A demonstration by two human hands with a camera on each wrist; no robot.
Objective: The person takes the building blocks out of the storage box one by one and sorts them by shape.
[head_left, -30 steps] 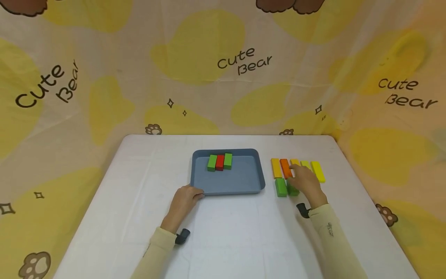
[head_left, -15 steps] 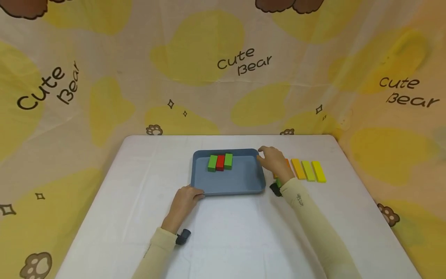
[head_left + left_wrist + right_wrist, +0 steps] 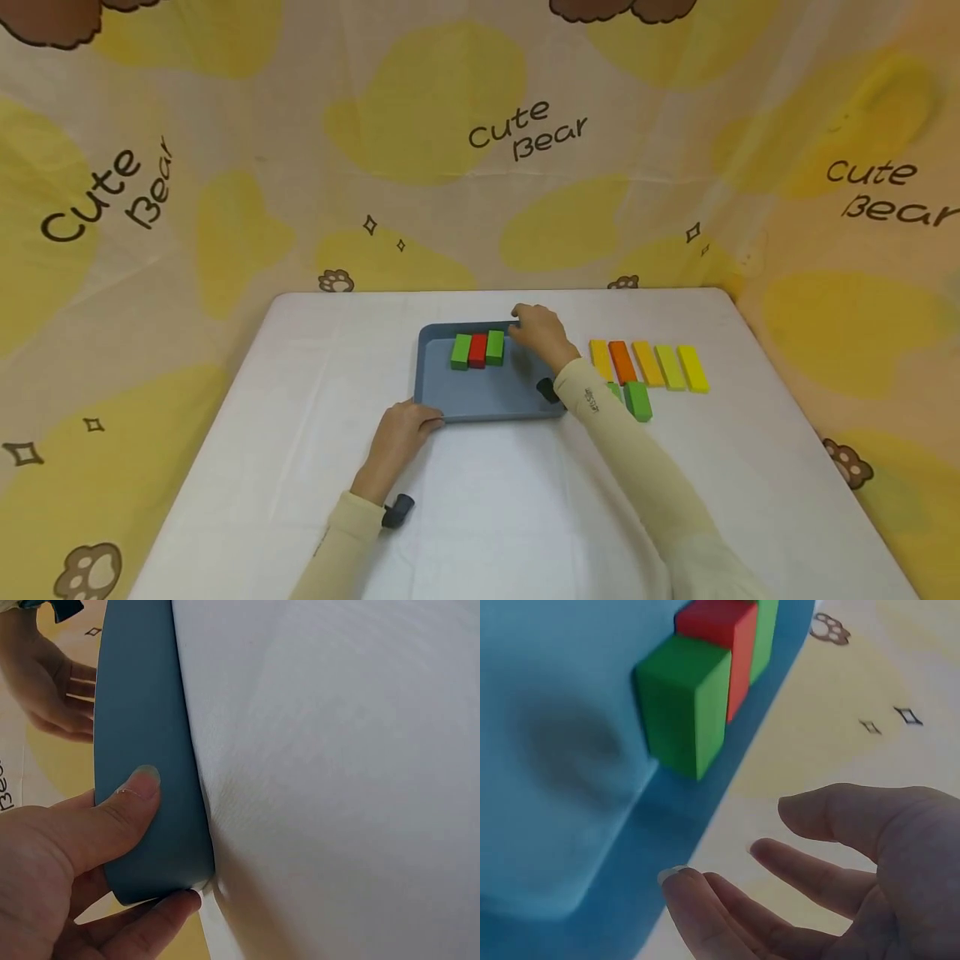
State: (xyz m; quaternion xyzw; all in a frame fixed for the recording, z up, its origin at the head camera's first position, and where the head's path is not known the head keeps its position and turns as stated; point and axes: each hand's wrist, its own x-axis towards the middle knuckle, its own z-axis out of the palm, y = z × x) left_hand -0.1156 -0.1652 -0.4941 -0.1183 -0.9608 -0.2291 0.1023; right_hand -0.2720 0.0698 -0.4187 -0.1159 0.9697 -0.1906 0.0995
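Note:
A blue-grey tray (image 3: 491,398) lies on the white table. Near its back wall, a green block (image 3: 461,352), a red block (image 3: 477,351) and another green block (image 3: 495,347) stand side by side. My left hand (image 3: 400,429) grips the tray's front left corner; in the left wrist view, the thumb (image 3: 129,814) presses the outer wall while fingers wrap the corner. Over the tray's back right part is my right hand (image 3: 542,332), just right of those blocks. Its fingers (image 3: 705,907) are loosely bent and apart, with nothing between them in the right wrist view.
Right of the tray lies a row of blocks: light orange (image 3: 600,360), dark orange (image 3: 622,362), amber (image 3: 648,364), lime (image 3: 670,367) and yellow (image 3: 693,369). In front sit two green blocks, one (image 3: 638,402) in full view, the other (image 3: 614,392) partly behind the right sleeve.
My right hand has moved left from the loose blocks, across the tray's right edge, to above its back right part. The left hand stays on the corner; the blocks have not moved.

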